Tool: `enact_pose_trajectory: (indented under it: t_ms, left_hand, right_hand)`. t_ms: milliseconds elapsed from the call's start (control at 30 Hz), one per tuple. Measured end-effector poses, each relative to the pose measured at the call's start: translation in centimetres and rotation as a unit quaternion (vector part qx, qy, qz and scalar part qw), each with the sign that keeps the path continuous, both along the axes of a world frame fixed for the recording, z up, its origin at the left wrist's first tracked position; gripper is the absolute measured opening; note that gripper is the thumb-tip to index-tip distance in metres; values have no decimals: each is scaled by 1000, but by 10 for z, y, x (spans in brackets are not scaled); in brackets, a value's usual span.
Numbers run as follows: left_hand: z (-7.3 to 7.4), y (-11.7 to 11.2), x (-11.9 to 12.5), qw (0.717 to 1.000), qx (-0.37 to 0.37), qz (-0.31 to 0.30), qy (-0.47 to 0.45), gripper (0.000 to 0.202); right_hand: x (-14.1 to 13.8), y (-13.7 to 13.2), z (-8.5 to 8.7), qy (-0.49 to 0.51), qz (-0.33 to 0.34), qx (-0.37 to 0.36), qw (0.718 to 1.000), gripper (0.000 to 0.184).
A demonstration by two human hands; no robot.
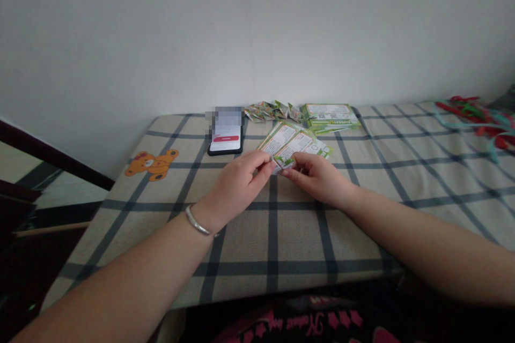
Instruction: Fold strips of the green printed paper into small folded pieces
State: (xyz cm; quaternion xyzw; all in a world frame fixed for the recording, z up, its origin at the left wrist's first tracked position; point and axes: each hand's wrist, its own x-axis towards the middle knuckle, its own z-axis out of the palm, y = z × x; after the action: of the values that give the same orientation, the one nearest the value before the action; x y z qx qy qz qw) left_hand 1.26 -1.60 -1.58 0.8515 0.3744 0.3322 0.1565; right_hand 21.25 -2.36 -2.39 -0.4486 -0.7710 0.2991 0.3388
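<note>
Both hands meet over the tablecloth's middle, at the near end of a green-and-white printed carton (300,142) that looks flattened. My left hand (245,174), with a silver bangle on its wrist, pinches the near edge between thumb and forefinger. My right hand (316,174) pinches the same end a little to the right. A small green flap shows between the fingertips; how it joins the carton is hard to see. Behind lie several small foil sachets (273,111) in a row and more green-and-white cartons (330,115) stacked flat.
A phone (226,136) with a lit screen lies left of the sachets. A brown bear picture (152,165) is on the checked tablecloth (249,246) at the left. Red, green and pale blue strips (478,120) lie at the far right. A wall (257,27) borders the table's back.
</note>
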Motion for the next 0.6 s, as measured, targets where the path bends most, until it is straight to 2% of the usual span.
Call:
enact_pose_trajectory:
  t_ms: [133, 267, 400, 600]
  left_hand:
    - [1, -1, 0, 999, 31, 0, 35, 19]
    - [5, -3, -1, 993, 74, 12, 96, 16]
    - [9, -5, -3, 980, 126, 24, 153, 17]
    - [14, -9, 0, 969, 138, 30, 204, 18]
  right_hand:
    - [1, -1, 0, -45, 6, 2, 999, 25]
    - [1, -2, 0, -75, 4, 54, 996, 21]
    - [1, -1, 0, -57, -6, 99, 993, 15]
    - [2, -2, 3, -31, 0, 123, 992, 8]
